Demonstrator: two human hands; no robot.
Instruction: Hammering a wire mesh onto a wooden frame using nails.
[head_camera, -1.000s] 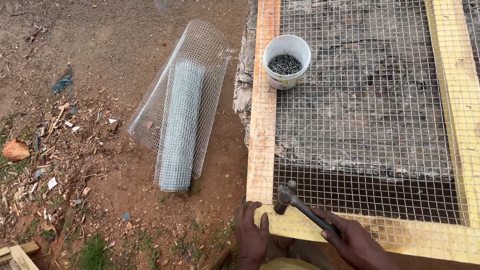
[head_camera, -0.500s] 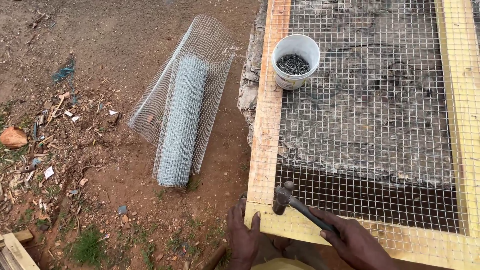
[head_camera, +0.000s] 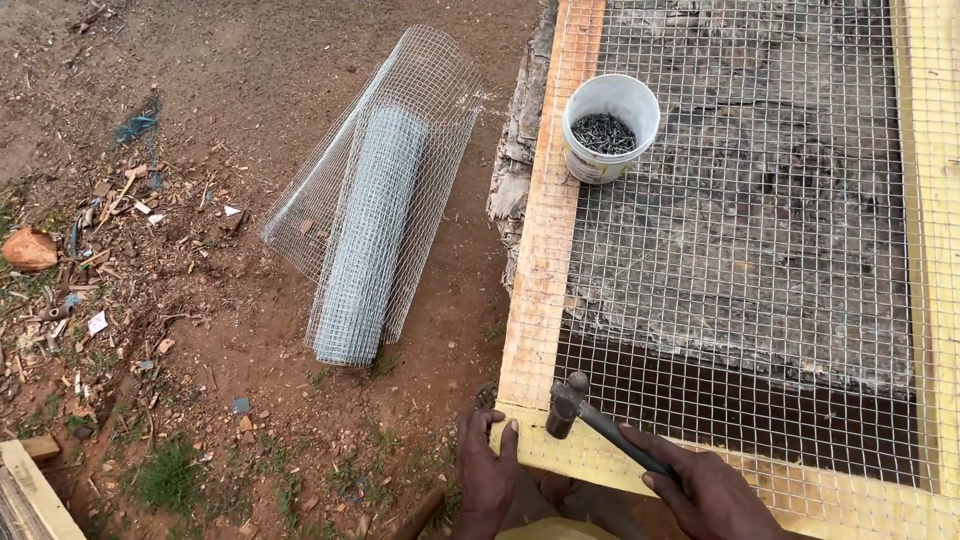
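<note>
So the right hand (head_camera: 715, 495) is wrapped tight around the dark handle of a small metal-headed hammer (head_camera: 566, 402), whose head sits right over the near left corner of the pale yellow wooden frame (head_camera: 535, 290). The left hand (head_camera: 487, 478) holds nothing, fingers spread and pressed flat on that same corner, just left of the hammer head. Silver square wire mesh (head_camera: 760, 200) lies stretched across the frame. I can't make out the nail itself under the head.

My take on doing this bit well: keep the mesh pulled taut toward the frame's corner, start with light taps, and slide those fingers away from the head before swinging harder. A white plastic bucket of dark nails (head_camera: 608, 128) sits on the frame's left rail, farther up. A loose roll of grey wire mesh (head_camera: 370, 220) lies on the dirt ground (head_camera: 200, 80) left of the frame
</note>
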